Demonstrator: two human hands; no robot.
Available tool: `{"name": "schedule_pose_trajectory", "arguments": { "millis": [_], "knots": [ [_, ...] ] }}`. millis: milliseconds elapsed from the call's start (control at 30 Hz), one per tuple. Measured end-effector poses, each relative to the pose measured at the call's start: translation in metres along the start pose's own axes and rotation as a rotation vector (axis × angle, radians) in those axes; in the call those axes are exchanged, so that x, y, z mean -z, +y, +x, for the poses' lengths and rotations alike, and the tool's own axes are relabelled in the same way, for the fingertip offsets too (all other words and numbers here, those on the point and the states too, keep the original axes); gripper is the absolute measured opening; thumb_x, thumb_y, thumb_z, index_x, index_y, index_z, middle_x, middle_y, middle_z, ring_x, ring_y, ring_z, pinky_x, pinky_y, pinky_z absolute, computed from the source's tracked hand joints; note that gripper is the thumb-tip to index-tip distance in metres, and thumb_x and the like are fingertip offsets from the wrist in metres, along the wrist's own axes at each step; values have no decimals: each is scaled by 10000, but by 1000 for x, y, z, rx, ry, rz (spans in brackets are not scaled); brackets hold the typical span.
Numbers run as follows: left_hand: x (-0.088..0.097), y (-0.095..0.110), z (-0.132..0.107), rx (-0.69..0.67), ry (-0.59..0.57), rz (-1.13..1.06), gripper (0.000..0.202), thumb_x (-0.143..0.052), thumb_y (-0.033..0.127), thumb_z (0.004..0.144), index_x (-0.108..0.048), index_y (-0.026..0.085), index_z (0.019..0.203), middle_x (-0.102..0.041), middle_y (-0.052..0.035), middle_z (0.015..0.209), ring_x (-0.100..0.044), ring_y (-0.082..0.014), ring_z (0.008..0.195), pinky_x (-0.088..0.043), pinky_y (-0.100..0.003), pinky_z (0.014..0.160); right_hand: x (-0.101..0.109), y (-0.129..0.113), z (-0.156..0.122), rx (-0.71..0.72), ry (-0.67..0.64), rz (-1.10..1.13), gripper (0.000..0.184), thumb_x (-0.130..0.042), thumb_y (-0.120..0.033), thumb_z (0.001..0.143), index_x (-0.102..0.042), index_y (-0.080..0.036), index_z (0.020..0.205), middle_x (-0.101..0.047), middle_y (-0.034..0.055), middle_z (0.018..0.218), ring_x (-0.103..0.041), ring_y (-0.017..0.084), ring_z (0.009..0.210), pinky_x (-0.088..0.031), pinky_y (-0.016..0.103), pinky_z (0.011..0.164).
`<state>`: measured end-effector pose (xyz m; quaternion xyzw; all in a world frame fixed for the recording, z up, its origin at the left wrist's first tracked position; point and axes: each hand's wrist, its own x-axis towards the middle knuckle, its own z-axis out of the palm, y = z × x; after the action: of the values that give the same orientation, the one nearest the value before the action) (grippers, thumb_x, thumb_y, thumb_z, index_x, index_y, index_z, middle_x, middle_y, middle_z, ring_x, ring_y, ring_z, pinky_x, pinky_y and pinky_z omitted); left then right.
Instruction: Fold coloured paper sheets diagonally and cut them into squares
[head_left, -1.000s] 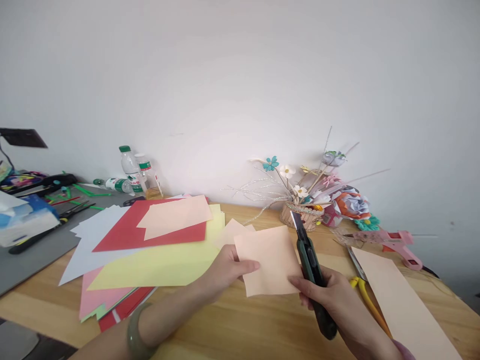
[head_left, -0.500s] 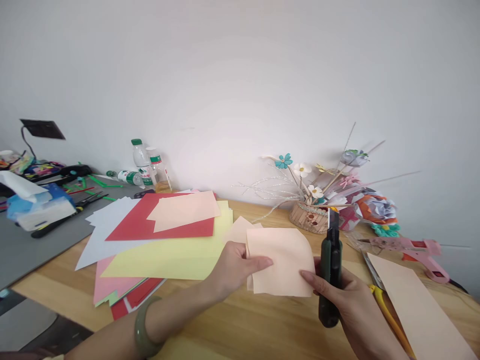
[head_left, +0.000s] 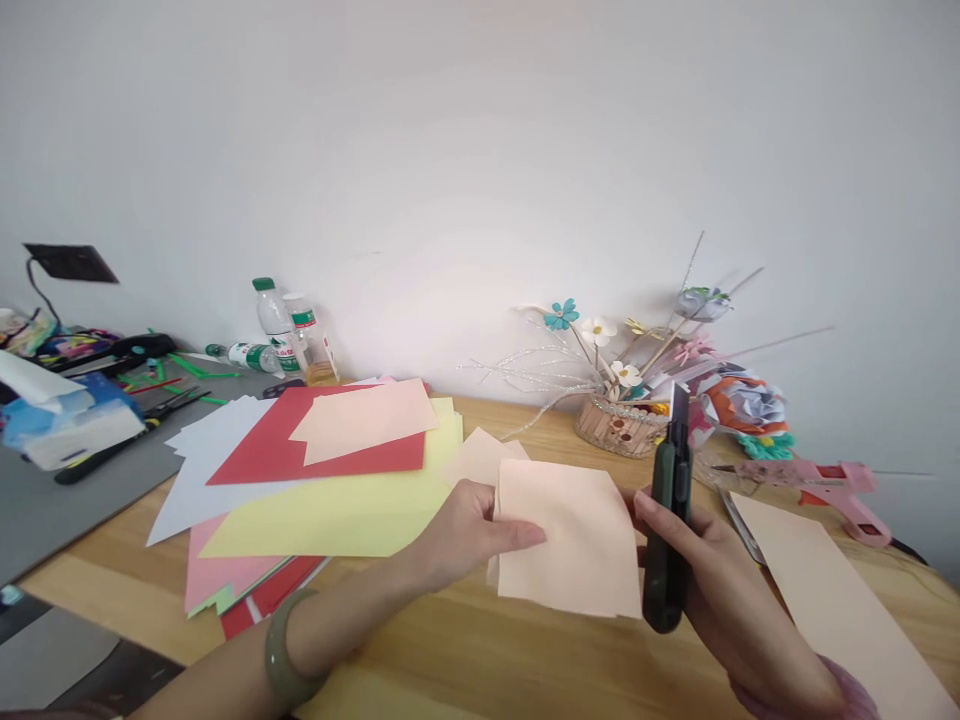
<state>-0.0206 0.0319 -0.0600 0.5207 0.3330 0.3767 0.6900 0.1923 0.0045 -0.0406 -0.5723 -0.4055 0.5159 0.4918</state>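
Observation:
My left hand (head_left: 472,530) grips a small stack of peach paper pieces (head_left: 562,550) at its left edge, thumb flat on top. My right hand (head_left: 705,560) is closed round a dark green utility knife (head_left: 667,540), held upright with its blade showing at the top. The knife stands just right of the stack. Right fingertips are at or behind the stack's right edge; whether they touch it I cannot tell. Another peach piece (head_left: 480,455) lies on the table behind the stack.
Coloured sheets (head_left: 337,520) lie to the left, with bottles (head_left: 274,320) behind them. At the back right stands a flower basket (head_left: 600,425). A pink glue gun (head_left: 847,490) and a long peach sheet (head_left: 832,590) lie on the right, partly over scissors (head_left: 742,525).
My right thumb has come off the front of the paper stack onto the knife. The stack's right side now hangs lower and flatter. The view has shifted slightly.

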Motion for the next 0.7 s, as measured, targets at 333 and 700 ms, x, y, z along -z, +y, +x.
{"name": "schedule_pose_trajectory", "arguments": {
  "millis": [333,700],
  "knots": [
    [5,2,-4,65,-82,-108,355,-793,387,618,-729,109,829,-715,-89,813,-656,-207,727,-475,-262,647,-13,-4,-5,93,56,7,350,-833,-397,505,-672,-174,722,-566,-28,586,-468,100,524,-375,209,453],
    [-26,-18,-11,-50,-77,-270,606,-846,424,527,-659,143,1030,-663,-138,1027,-638,-259,883,-487,-325,718,-47,1,-17,254,268,169,356,-785,-465,556,-608,-211,733,-575,-46,632,-503,93,525,-441,210,470]
  ]
}}
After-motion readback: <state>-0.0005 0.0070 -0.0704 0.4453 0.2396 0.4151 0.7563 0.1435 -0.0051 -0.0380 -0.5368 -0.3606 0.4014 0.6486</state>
